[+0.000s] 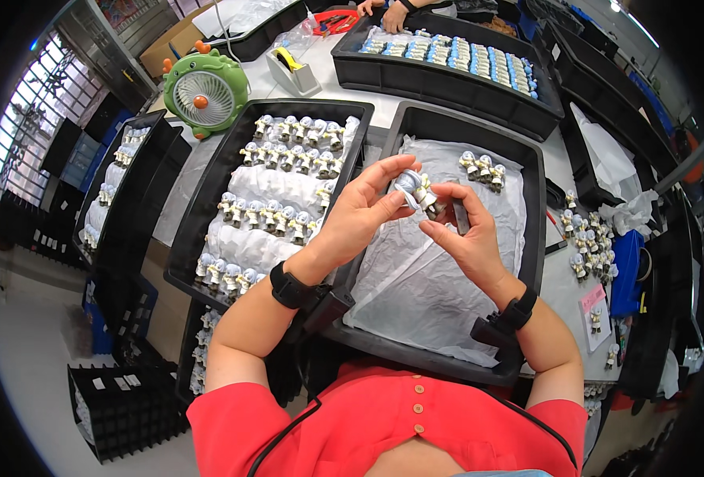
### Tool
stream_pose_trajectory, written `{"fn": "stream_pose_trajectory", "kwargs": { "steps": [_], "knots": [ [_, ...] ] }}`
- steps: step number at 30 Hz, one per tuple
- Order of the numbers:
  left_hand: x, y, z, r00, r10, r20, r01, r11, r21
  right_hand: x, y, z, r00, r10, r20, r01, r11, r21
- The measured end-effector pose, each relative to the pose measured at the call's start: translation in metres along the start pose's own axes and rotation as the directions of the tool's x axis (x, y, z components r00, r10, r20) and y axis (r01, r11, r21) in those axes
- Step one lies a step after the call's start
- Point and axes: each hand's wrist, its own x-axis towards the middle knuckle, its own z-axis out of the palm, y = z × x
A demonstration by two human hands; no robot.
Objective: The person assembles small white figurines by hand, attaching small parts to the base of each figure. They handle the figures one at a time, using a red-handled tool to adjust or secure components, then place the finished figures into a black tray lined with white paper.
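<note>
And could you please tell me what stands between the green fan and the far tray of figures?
The head view shows a tape dispenser standing between them.

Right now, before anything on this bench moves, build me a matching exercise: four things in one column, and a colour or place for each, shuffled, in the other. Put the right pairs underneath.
Things
1. Fan
2. Tape dispenser
3. Single figurine
4. Black wristbands

Colours and places
A. In the grasp of the left hand
B. Strapped on, one to each of the person's arms
C. Green, with an orange hub
D. Pale, with a yellow roll

Right pairs: 1-C, 2-D, 3-A, 4-B
</note>
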Motion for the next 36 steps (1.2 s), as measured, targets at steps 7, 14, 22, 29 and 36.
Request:
{"fn": "stream_pose_trajectory", "kwargs": {
  "steps": [7, 14, 22, 29, 36],
  "knots": [
    [-0.001, 0.0, 0.003, 0.99, 0.133, 0.049, -0.137, 0.988, 0.078, 0.0, 0.003, -0.001, 0.999, -0.047, -0.004, 0.046, 0.993, -0.107],
    [-0.003, -0.004, 0.007, 0.99, 0.136, -0.021, -0.133, 0.987, 0.089, -0.001, -0.003, 0.004, 0.998, -0.056, 0.007, 0.057, 0.998, -0.03],
    [-0.004, -0.005, 0.01, 0.992, 0.127, 0.025, -0.13, 0.968, 0.214, 0.001, 0.003, -0.005, 0.973, 0.221, 0.071, -0.23, 0.958, 0.173],
    [-0.001, -0.008, 0.006, 0.994, 0.108, 0.009, -0.109, 0.988, 0.114, 0.002, 0.012, -0.005, 0.966, 0.249, 0.065, -0.257, 0.919, 0.3],
    [0.002, -0.013, 0.003, 0.994, 0.105, -0.041, -0.102, 0.993, 0.062, 0.001, 0.01, -0.003, 0.973, 0.21, 0.095, -0.227, 0.943, 0.242]
  ]
}}
